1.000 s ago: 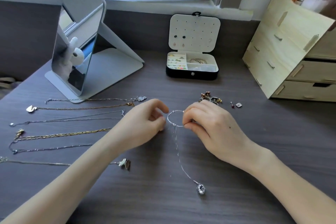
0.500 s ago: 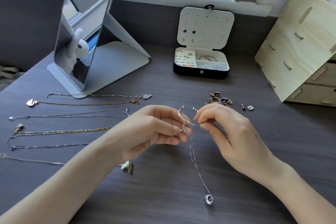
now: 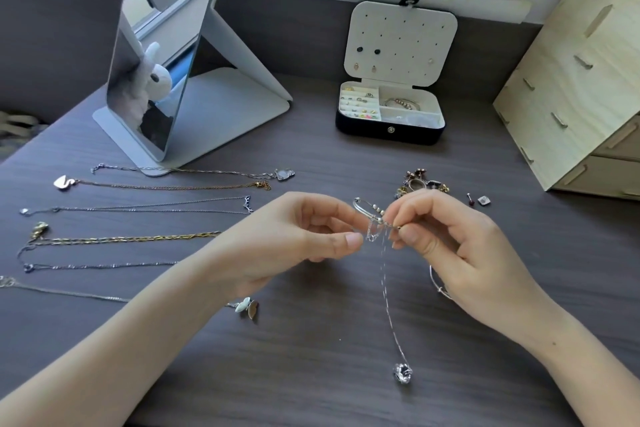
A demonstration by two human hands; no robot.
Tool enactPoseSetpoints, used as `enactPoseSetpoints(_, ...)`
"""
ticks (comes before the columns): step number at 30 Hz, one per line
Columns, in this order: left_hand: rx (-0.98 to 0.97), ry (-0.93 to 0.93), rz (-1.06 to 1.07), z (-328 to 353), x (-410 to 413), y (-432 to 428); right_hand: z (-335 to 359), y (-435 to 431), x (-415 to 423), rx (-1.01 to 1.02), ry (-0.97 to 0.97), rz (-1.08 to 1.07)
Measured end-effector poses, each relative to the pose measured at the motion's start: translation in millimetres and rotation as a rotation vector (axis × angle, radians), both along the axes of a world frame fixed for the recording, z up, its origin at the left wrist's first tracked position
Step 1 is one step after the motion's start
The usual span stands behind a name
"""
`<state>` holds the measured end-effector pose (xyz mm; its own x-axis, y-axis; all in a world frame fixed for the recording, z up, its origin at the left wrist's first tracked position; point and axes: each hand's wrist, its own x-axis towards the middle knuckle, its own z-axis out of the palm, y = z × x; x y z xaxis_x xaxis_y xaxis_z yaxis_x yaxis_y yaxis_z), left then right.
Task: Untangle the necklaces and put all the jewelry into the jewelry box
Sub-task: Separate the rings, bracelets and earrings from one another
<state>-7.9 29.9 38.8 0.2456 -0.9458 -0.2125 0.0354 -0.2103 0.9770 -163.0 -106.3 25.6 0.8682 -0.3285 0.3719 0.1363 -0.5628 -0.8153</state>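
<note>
Desk [image 3: 311, 374]: dark wood-grain.
Drawers [image 3: 571, 97]: pale wood, right of box.
Mirror [image 3: 162, 55]: tilted, left of box.
Box [image 3: 363, 132]: open, lid upright.
Left hand [image 3: 294, 239]: in front of box, thumb and forefinger pinching chain.
Right hand [image 3: 460, 246]: in front of box, fingertips pinching bangle.
Necklaces [image 3: 138, 208]: six, laid in rows, front-left of box.
Chain [image 3: 386, 288]: caught on bangle, trailing away from box.
Bangle [image 3: 363, 210]: raised, between hands.
Pendant [image 3: 402, 373]: on desk, farthest from box.
</note>
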Motion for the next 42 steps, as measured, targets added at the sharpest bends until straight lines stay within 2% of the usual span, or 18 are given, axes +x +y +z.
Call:
enactPoseSetpoints(3,-0.004,0.029,0.015,0,2,1,-2,-1,0,-0.096,-0.003,0.01)
enactPoseSetpoints(7,0.016,0.162,0.036,3,7,1,-6,0,2,-0.385,-0.04,-0.004)
enactPoseSetpoints(10,0.024,0.125,0.078,2,5,1,-11,2,4,-0.523,-0.053,-0.012)
enactPoseSetpoints(13,0.028,0.053,0.123,-1,2,1,-14,3,4,-0.589,-0.061,-0.041)
enactPoseSetpoints(19,-0.004,0.074,0.208,-3,-1,0,-8,12,5,-0.679,-0.11,-0.245)
enactPoseSetpoints(24,-0.035,-0.005,0.238,-3,-7,-2,-7,22,10,-0.723,-0.042,-0.376)
enactPoseSetpoints(28,-0.069,-0.044,0.249,-4,-9,-3,-6,26,12,-0.745,0.051,-0.427)
enactPoseSetpoints(34,-0.071,-0.076,0.226,-6,-10,-5,-9,25,14,-0.701,0.176,-0.349)
enactPoseSetpoints(42,-0.018,-0.007,0.225,-4,-10,-4,-7,20,12,-0.247,0.171,-0.289)
